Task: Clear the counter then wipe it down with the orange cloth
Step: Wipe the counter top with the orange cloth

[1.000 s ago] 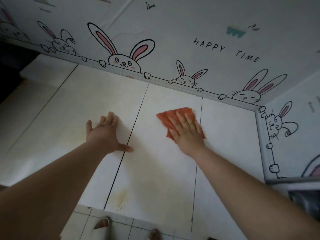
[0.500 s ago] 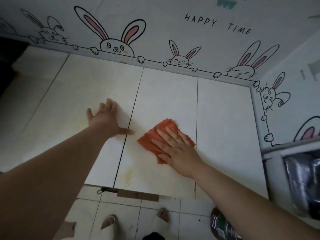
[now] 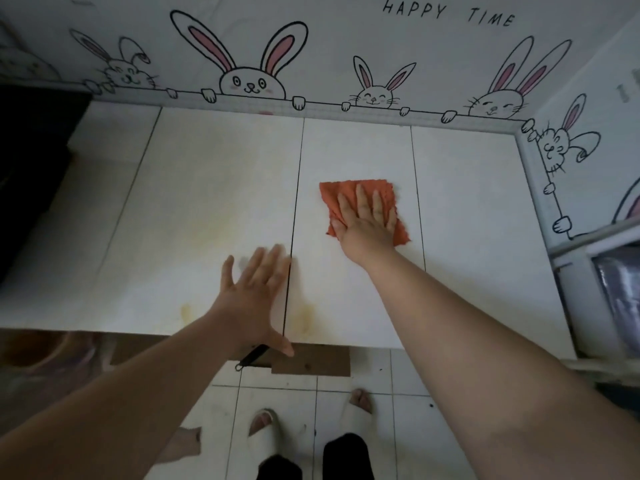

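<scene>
The orange cloth [image 3: 346, 195] lies flat on the white tiled counter [image 3: 207, 188], on the middle tile. My right hand [image 3: 367, 223] presses down on it with fingers spread and palm flat, covering its lower half. My left hand [image 3: 258, 299] rests open near the counter's front edge, fingers apart, thumb over the edge, holding nothing. Yellowish stains [image 3: 301, 320] mark the counter by the front edge and left of the cloth.
A wall with rabbit drawings [image 3: 252, 81] borders the counter at the back and right. A white shelf with a dark bag [image 3: 620, 292] stands at the right. A dark handle [image 3: 251, 356] pokes out under the counter edge. My feet in slippers [image 3: 266, 427] stand on the floor tiles.
My right hand has slid the cloth to the right and away from the front edge. My left hand has drawn back to the front edge. The view has tilted down.
</scene>
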`<state>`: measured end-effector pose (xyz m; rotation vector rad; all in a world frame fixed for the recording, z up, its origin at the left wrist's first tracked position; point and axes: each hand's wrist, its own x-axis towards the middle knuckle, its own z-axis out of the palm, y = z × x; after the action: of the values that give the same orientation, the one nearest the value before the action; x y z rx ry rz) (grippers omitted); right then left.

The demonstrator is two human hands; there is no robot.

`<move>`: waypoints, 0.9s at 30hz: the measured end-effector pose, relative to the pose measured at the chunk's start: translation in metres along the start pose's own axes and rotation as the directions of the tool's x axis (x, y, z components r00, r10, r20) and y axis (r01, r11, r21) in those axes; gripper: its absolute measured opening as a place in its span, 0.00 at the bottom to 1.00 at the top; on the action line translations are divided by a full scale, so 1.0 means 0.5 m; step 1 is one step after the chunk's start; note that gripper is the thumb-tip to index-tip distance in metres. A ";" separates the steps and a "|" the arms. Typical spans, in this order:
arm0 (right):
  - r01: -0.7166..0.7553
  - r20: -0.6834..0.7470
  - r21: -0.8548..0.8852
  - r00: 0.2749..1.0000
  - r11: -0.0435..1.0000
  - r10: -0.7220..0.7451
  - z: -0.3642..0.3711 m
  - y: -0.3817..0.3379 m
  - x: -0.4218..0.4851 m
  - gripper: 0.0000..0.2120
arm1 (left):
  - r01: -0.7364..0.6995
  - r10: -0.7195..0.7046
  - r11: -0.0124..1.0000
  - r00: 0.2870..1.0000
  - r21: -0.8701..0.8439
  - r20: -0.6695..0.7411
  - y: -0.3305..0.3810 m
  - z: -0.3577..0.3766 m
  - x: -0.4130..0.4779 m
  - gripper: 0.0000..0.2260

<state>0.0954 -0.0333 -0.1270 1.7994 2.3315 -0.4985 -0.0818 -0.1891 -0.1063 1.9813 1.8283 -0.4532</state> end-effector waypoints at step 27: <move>0.239 -0.063 -0.020 0.969 0.971 -0.240 0.119 -0.103 -0.264 0.25 | 0.005 -0.001 0.999 0.994 0.039 -0.107 0.000 0.004 -0.020 0.62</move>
<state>0.0765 -0.1856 -0.1319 1.5586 2.6068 -0.4607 -0.0824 -0.1984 -0.1030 2.0653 1.9002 -0.3935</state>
